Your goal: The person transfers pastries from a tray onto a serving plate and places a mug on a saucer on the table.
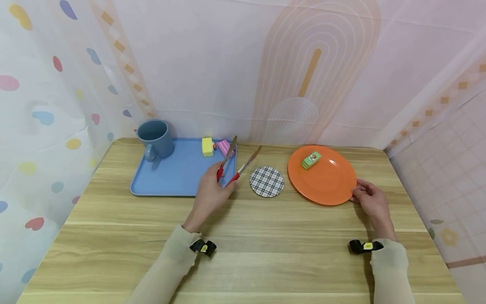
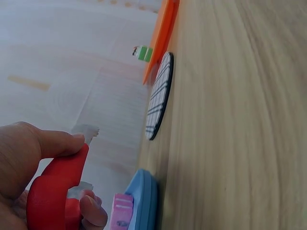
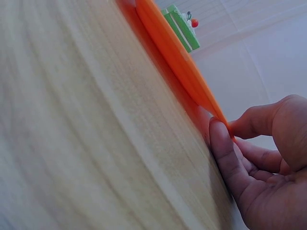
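My left hand [image 1: 213, 188] grips a pair of tongs [image 1: 236, 169] by its red handles, over the right edge of a blue tray [image 1: 174, 177]. The tongs' two arms are spread apart with nothing between their tips. On the tray, close to those tips, lie a pink toy cake slice [image 1: 225, 147] and a yellow toy cake slice [image 1: 207, 147]. My right hand [image 1: 371, 202] pinches the right rim of an orange plate [image 1: 322, 185] between thumb and fingers. A green toy cake slice [image 1: 311, 160] sits on the plate's upper left part.
A blue-grey mug [image 1: 155, 139] stands at the tray's back left corner. Between tray and plate lies a round plaid coaster [image 1: 267, 182]. A patterned cloth [image 1: 205, 63] hangs right behind the wooden table [image 1: 265, 253].
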A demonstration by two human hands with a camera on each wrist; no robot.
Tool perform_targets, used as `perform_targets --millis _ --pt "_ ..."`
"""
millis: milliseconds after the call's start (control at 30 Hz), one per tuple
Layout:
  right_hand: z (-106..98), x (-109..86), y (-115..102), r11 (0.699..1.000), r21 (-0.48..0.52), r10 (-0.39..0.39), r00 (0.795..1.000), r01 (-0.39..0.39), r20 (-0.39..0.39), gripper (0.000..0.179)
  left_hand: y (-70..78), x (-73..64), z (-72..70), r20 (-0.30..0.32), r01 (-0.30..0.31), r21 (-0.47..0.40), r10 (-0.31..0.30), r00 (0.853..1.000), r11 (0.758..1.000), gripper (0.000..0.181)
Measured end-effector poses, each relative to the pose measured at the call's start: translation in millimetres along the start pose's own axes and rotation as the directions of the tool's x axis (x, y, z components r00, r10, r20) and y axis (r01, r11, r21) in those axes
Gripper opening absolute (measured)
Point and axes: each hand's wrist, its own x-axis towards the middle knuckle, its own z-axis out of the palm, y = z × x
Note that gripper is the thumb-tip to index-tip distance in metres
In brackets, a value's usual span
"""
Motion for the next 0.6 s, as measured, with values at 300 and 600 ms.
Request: perform_targets --millis 300,600 --pt "3 0.6 0 1.000 -0.007 0.006 1.000 -0.006 0.001 0.052 -9.4 -0.1 -11.9 -0.026 0.013 -0.006 -0.013 1.000 1.000 0.069" --pt "2 0.0 -2 1.000 -0.010 0.007 1.000 -0.007 0.009 0.053 -15.3 1.2 -22.0 -0.058 0.029 0.012 -0.028 0.998 1.000 0.062"
